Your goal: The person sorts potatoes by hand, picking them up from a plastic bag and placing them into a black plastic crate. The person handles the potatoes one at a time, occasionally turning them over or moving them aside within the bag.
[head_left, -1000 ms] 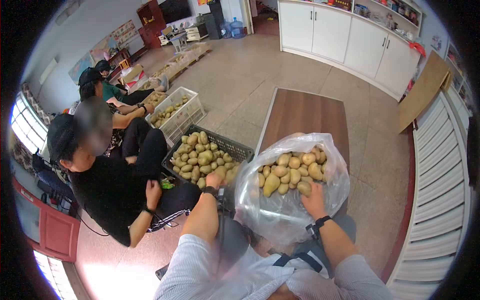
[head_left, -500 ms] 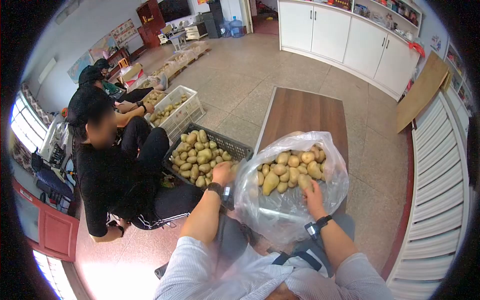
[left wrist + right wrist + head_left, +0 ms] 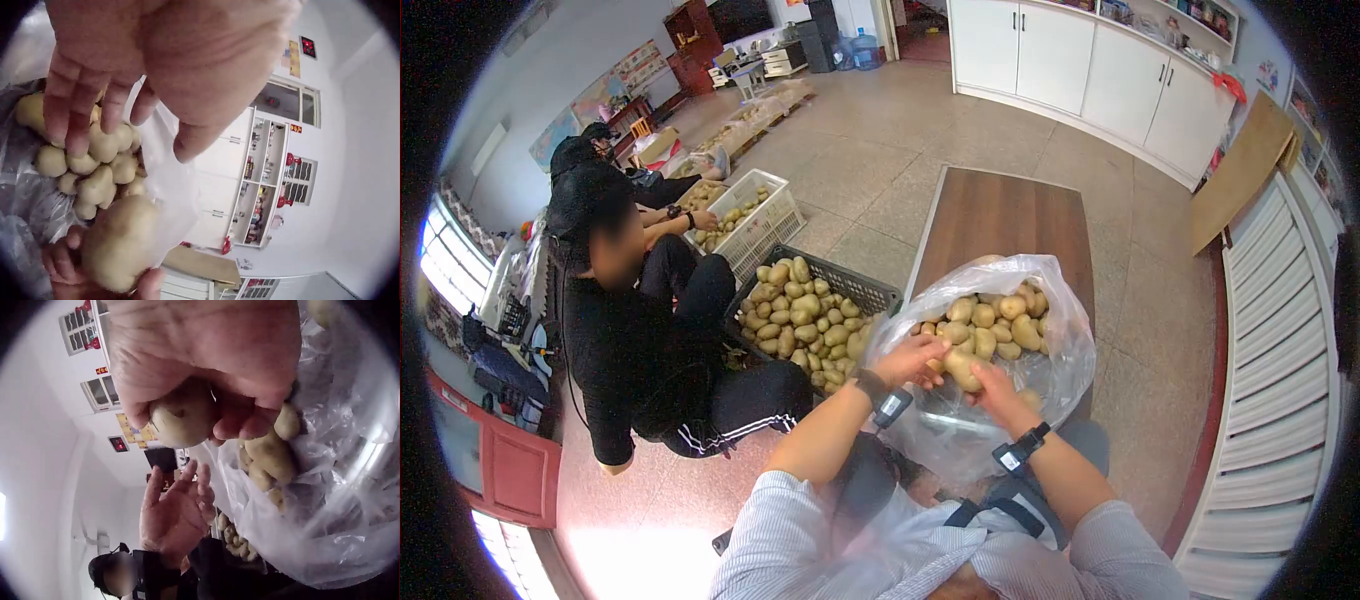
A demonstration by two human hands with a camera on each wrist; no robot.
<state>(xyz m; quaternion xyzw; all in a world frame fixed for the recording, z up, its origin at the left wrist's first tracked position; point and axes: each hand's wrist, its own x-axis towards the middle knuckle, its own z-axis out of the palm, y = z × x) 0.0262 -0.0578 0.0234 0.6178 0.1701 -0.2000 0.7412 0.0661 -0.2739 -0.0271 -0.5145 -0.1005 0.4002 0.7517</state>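
My right hand (image 3: 998, 396) grips a large pale potato (image 3: 962, 371) over the bag, thumb on one side and fingers curled on the other. In the right wrist view a small dark mark shows on the potato (image 3: 182, 419). Close to its left, my left hand (image 3: 912, 362) has its fingers extended and loosely bent; the left wrist view shows the palm (image 3: 206, 69) and nothing in its grasp. Underneath, several potatoes (image 3: 990, 312) lie heaped in a clear plastic bag (image 3: 1068, 385) whose mouth is spread wide.
The bag sits on a brown wooden table (image 3: 1000, 215). Left of it, a black crate (image 3: 878, 293) holds many potatoes, with a white crate (image 3: 785, 215) beyond. A person in black (image 3: 630, 340) sits beside the black crate. White cabinets (image 3: 1050, 50) line the far wall.
My left hand has come from the black crate rightward over the bag. My right hand has moved left with a potato, so the hands are now close together. The seated person has shifted posture.
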